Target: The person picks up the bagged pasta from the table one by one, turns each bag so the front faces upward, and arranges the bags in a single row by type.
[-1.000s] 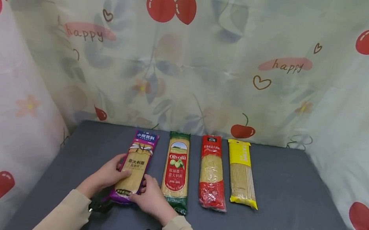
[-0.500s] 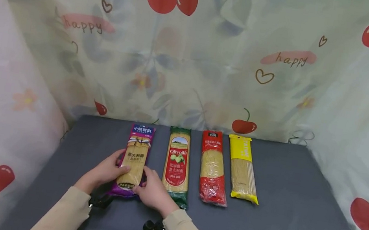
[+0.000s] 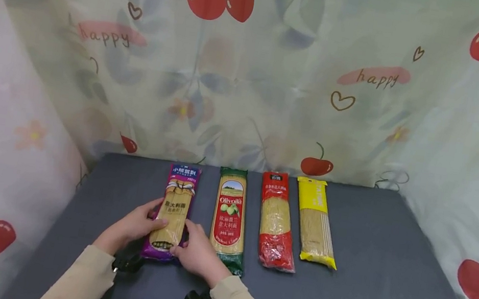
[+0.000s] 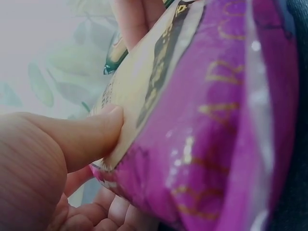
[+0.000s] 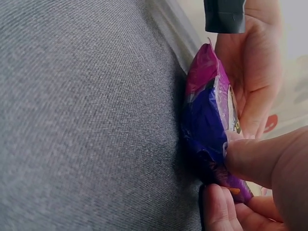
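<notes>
A purple-ended spaghetti pack (image 3: pixel 174 207) lies at the left of the row in the head view, its long side pointing away from me. My left hand (image 3: pixel 131 225) grips its left edge, thumb over the top and fingers tucked below, as the left wrist view shows on the pack's purple end (image 4: pixel 207 130). On the other edge, my right hand (image 3: pixel 199 253) pinches the lower right side. In the right wrist view its thumb (image 5: pixel 250 156) presses the pack's blue and purple side (image 5: pixel 204 118) with fingertips underneath. The pack sits low against the grey cloth (image 5: pixel 96 120).
Right of it lie a green-and-red spaghetti pack (image 3: pixel 230 215), a red pack (image 3: pixel 277 222) and a yellow pack (image 3: pixel 316 223), side by side on the grey table (image 3: pixel 367 292). A cherry-print curtain (image 3: pixel 248 94) stands behind and along both sides.
The far end of the purple pack has swung slightly left, so it lies a little straighter. Both hands keep their grip; the head view has shifted slightly. The other packs stay put.
</notes>
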Action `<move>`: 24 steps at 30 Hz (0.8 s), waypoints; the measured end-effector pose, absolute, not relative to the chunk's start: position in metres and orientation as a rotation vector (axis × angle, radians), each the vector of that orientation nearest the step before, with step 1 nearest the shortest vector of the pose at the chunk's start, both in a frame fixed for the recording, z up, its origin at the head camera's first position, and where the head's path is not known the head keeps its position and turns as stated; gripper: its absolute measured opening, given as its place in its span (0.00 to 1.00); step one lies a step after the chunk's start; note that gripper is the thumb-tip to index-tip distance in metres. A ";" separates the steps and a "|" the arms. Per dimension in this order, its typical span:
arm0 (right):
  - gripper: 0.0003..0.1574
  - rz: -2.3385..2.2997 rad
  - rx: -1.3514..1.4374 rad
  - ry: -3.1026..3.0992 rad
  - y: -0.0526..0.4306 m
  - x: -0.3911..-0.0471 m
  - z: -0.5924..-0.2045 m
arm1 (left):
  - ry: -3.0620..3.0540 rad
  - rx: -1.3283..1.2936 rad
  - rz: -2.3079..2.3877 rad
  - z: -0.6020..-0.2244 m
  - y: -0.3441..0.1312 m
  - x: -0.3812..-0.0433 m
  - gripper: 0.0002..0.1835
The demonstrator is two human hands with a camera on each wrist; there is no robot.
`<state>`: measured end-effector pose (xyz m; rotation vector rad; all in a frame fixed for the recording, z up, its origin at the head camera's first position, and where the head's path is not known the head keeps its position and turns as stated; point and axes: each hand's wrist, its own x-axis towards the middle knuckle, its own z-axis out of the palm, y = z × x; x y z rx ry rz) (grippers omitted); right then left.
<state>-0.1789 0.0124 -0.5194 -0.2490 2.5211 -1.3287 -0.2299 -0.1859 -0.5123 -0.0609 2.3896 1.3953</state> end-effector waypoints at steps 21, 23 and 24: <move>0.44 -1.354 -0.249 2.500 0.007 -0.175 -0.520 | 2.449 -0.049 1.340 -0.517 -0.189 -0.230 0.39; 0.41 -1.378 -0.263 2.477 0.013 -0.174 -0.516 | 2.533 -0.014 1.244 -0.513 -0.184 -0.228 0.37; 0.39 -1.392 -0.275 2.471 0.018 -0.173 -0.514 | 2.594 0.014 1.156 -0.511 -0.180 -0.227 0.36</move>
